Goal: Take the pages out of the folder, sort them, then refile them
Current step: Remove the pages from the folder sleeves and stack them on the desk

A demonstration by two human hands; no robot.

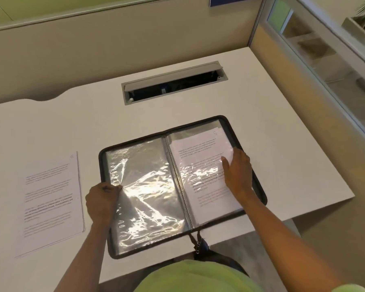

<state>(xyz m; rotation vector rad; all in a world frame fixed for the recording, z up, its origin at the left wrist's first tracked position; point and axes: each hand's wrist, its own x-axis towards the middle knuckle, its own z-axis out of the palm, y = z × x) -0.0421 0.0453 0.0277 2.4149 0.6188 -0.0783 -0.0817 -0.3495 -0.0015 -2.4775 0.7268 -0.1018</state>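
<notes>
A black zip folder [259,186] lies open on the desk, its clear plastic sleeves spread on both sides of a ring spine. My left hand [102,200] pinches the left edge of an empty, shiny sleeve [148,186]. A printed page marked 5 [200,148] sits on the right half, partly under plastic. My right hand [238,169] rests on that page's right edge, fingers spread; whether it grips the page I cannot tell. A stack of loose printed pages, the top one marked 6 [51,199], lies flat on the desk left of the folder.
The white desk [282,144] ends close to the folder's right and near sides. A grey cable hatch [173,83] stands open behind the folder. Beige partition walls close off the back and right. The folder's zip pull [198,245] hangs over the front edge.
</notes>
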